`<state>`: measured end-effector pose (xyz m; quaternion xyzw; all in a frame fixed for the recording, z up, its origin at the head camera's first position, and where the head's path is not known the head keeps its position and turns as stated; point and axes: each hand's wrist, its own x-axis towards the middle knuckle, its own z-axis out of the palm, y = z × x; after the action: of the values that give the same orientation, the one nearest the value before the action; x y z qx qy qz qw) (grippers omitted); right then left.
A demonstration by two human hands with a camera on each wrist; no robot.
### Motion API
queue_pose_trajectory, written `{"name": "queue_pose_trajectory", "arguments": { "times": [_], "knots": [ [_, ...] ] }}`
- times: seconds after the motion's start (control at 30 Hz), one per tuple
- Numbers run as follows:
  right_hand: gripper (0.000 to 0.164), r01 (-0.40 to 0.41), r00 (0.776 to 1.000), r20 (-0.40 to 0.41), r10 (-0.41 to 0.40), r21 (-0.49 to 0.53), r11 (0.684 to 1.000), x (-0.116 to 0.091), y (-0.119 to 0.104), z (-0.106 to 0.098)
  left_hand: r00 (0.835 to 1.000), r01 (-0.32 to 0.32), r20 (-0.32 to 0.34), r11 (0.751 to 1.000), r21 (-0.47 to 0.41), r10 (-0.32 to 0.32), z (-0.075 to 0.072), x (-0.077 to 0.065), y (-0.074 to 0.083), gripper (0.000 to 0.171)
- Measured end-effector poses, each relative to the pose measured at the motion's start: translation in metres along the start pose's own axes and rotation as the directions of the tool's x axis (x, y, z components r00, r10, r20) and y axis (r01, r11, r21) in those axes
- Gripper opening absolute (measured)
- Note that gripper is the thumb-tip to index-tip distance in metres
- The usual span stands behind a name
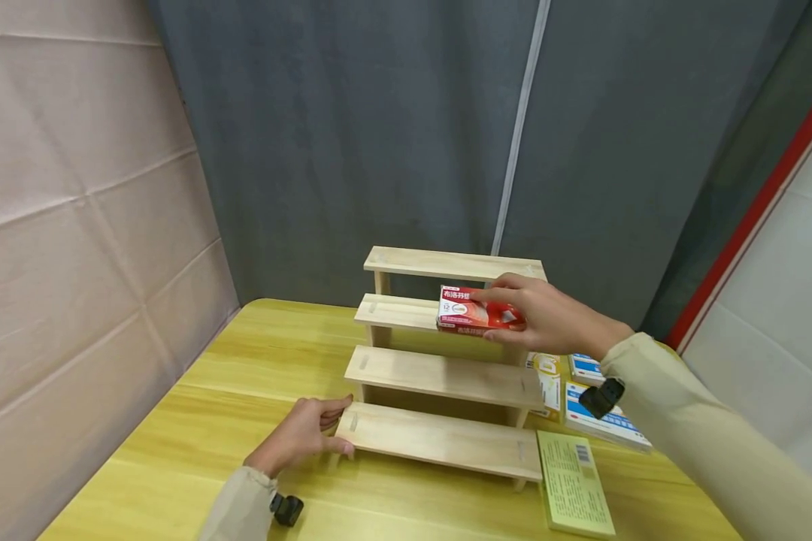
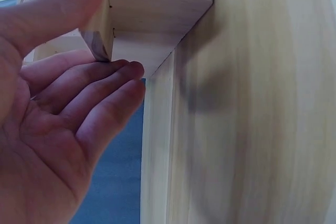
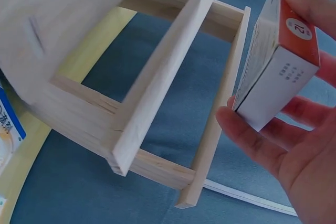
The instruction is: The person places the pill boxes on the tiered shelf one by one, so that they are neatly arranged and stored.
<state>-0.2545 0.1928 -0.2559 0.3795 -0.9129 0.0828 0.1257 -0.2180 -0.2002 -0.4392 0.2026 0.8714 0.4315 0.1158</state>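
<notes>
A red and white medicine box (image 1: 472, 309) is gripped in my right hand (image 1: 548, 312), thumb on one side and fingers on the other. It overlaps the second step from the top of a wooden step rack (image 1: 440, 372) in the head view. The right wrist view shows the box's white end (image 3: 273, 85) tilted beside the rack's steps. At the lowest step (image 1: 440, 439), my left hand (image 1: 304, 432) holds the left end between thumb and fingers. In the left wrist view, the left fingers (image 2: 100, 90) lie along the end of that step.
Right of the rack lie a yellow-green box (image 1: 575, 485), a blue and white box (image 1: 605, 417), another blue and white box (image 1: 585, 368) and an orange and white box (image 1: 548, 383). All stand on a yellow wood-grain table (image 1: 243, 376). A grey curtain (image 1: 352, 150) hangs behind.
</notes>
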Motion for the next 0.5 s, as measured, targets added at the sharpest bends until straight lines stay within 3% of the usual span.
{"name": "queue_pose_trajectory", "arguments": {
  "times": [0.5],
  "knots": [
    [0.055,-0.042,0.999,0.014,0.042,0.005,0.999,0.018,0.001,-0.007,1.0,0.006,-0.002,1.0,0.015,-0.006,0.004,0.0,0.001,0.088]
  ]
}}
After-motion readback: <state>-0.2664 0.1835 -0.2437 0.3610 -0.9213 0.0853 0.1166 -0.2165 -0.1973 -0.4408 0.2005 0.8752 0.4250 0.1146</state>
